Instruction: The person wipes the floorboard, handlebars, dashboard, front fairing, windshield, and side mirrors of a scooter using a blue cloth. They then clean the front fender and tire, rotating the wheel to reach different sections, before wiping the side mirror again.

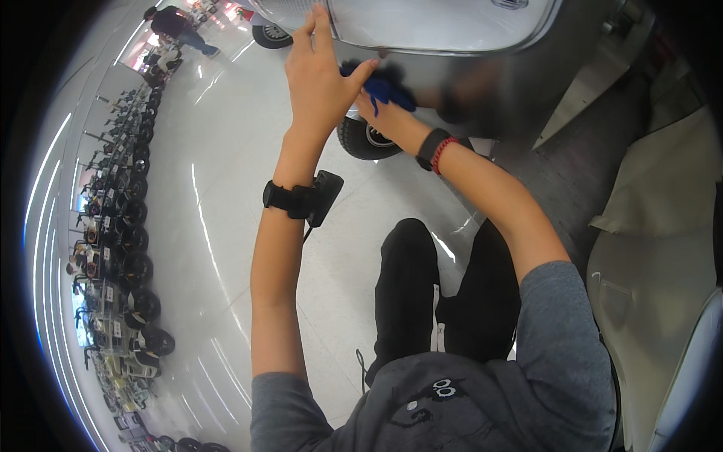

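Note:
My left hand is raised against the side of a small grey vehicle, fingers spread and nothing in its grasp; whether the fingertips touch the body cannot be told. My right hand presses a blue cloth to the glossy grey panel, which mirrors the arm. Above the cloth, a pale window or panel has a shiny trim edge. Below my hands a black tyre shows under the body. Part of the right hand is hidden behind the cloth.
On the right, an open door area and a beige seat stand close to my arm. A long row of scooters lines the left wall. Another person stands far off at the upper left. The shiny tiled floor lies between.

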The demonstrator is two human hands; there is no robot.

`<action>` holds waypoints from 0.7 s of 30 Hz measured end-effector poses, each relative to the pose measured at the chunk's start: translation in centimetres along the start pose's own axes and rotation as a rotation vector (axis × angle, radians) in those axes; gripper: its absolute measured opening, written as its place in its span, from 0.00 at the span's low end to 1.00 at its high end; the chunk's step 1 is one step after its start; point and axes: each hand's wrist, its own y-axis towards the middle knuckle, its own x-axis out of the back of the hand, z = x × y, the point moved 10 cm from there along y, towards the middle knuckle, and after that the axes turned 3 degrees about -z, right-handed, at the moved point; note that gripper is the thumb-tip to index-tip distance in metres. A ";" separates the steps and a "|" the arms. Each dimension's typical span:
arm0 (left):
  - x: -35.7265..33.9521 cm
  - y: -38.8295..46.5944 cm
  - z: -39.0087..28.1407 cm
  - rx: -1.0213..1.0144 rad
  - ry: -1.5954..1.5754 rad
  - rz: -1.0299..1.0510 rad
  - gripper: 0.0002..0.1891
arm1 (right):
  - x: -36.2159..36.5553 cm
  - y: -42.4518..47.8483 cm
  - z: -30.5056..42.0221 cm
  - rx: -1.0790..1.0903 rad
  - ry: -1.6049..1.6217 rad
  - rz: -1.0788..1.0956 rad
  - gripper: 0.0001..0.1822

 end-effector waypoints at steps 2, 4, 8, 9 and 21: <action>-0.1 0.0 -0.1 -0.022 0.024 -0.019 0.51 | -1.7 -3.4 2.1 0.004 0.007 -0.051 0.28; 0.2 0.0 0.3 0.005 0.055 0.002 0.51 | -2.4 -7.8 4.0 0.187 -0.033 -0.027 0.27; -0.5 0.2 0.4 0.010 0.032 0.036 0.53 | -6.3 -16.7 4.1 0.607 -1.060 -0.044 0.25; -0.6 0.4 -0.1 0.003 0.008 0.017 0.53 | -6.2 -18.2 1.8 0.741 -1.412 -0.081 0.25; -0.8 -0.8 0.1 0.147 -0.141 -0.170 0.48 | 8.3 -9.4 -14.5 -0.168 0.247 -0.403 0.22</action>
